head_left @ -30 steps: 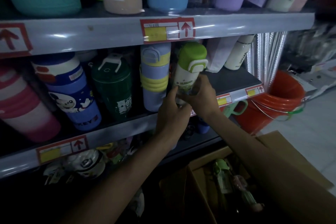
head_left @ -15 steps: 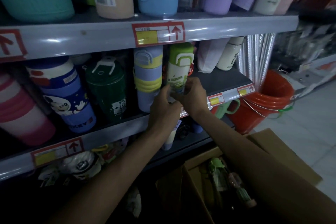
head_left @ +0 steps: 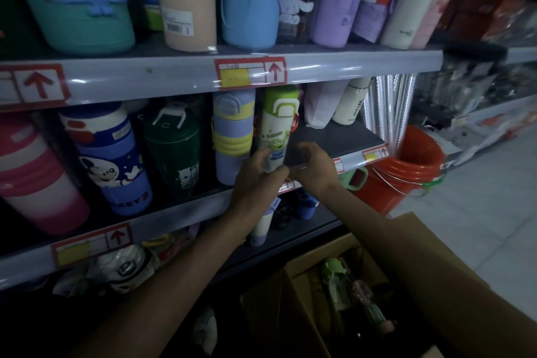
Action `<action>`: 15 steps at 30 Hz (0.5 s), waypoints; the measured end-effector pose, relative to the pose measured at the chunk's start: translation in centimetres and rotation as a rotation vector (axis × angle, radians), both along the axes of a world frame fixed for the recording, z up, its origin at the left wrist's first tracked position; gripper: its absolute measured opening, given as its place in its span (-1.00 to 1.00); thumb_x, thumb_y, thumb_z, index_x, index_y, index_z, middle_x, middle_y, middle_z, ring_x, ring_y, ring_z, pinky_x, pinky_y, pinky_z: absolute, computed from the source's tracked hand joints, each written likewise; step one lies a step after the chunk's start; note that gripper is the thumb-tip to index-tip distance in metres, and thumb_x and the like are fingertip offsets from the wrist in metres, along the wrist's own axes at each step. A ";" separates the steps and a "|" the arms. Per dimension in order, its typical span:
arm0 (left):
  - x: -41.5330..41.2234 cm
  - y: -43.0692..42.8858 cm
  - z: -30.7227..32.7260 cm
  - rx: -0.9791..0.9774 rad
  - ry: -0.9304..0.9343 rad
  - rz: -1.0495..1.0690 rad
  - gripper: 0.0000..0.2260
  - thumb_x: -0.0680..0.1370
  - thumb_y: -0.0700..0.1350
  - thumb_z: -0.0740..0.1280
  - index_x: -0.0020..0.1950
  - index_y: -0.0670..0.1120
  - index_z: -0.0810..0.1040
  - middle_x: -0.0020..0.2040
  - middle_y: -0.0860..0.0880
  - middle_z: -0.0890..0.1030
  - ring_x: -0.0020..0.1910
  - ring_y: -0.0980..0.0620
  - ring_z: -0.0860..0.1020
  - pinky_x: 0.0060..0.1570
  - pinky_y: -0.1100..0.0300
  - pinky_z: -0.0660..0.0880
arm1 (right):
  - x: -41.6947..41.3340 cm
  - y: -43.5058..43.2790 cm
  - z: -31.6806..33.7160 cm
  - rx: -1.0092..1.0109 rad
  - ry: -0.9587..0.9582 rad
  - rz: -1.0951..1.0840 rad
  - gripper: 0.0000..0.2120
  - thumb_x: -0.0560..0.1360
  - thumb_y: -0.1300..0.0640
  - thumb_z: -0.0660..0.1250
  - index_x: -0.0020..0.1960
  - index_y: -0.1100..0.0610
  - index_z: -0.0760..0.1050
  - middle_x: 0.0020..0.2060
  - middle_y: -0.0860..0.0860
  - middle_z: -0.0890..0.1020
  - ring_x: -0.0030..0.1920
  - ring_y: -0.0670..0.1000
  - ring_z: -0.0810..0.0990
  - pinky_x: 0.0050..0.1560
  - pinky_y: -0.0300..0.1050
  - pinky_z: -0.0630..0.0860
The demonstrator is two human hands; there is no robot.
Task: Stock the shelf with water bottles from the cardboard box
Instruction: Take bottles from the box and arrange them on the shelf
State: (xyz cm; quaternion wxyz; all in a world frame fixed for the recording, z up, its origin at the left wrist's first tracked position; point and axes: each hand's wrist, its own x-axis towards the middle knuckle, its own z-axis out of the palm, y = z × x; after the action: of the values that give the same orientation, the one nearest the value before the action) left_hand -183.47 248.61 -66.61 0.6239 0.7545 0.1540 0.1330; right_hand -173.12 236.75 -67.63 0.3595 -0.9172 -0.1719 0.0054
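Grey shelf rails (head_left: 174, 78) with red arrow tags cross the frame; pale tiled floor (head_left: 479, 197) lies at right, where a red bucket (head_left: 406, 171) stands. On the dark middle shelf (head_left: 334, 136), left of centre, a purple-and-yellow bottle (head_left: 232, 136) stands just beside my bottle – further left, a dark green one (head_left: 174, 151). The open cardboard box (head_left: 412, 229) sits lower right. The green-capped bottle (head_left: 277, 125), white with cartoon aliens, stands upright at centre on the shelf's front. My left hand (head_left: 255, 180) curls round its base, hiding it; my right hand (head_left: 313, 166) is curled beside it – whether it grips, I cannot tell
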 end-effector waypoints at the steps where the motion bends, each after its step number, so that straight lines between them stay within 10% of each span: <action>1: -0.2 -0.1 0.0 0.008 0.005 -0.019 -0.45 0.36 0.08 0.27 0.36 0.03 0.51 0.06 0.12 0.60 0.06 0.11 0.60 0.04 0.13 0.56 | -0.3 -0.8 0.1 -0.024 -0.008 0.009 -0.29 0.38 0.10 0.62 0.44 0.21 0.44 0.30 0.11 0.61 0.30 0.12 0.57 0.06 -0.25 0.36; 9: -2.0 -2.3 -0.8 0.185 0.076 -0.112 -0.26 0.33 0.32 0.31 0.46 0.05 0.45 0.31 -0.01 0.59 0.24 -0.01 0.57 0.23 -0.01 0.54 | -2.9 -9.2 1.3 -0.210 0.037 0.023 -0.19 0.28 0.00 0.67 0.44 0.11 0.44 0.29 0.15 0.56 0.34 0.15 0.48 0.21 -0.18 0.39; 15: -3.5 -6.8 -2.9 0.603 0.019 -0.263 -0.21 0.35 0.43 0.22 0.47 0.04 0.43 0.42 0.02 0.47 0.40 0.01 0.44 0.37 -0.02 0.42 | -4.0 -18.1 -2.5 -0.406 0.055 0.011 0.23 -0.01 -0.64 0.33 0.56 -0.13 0.26 0.43 0.04 0.41 0.45 0.15 0.38 0.37 0.17 0.45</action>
State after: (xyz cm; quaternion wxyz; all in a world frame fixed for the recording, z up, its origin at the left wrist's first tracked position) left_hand -187.00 241.82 -69.46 0.3826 0.9200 0.0148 0.0838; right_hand -177.08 218.64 -70.18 0.1718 -0.9694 -0.1623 0.0668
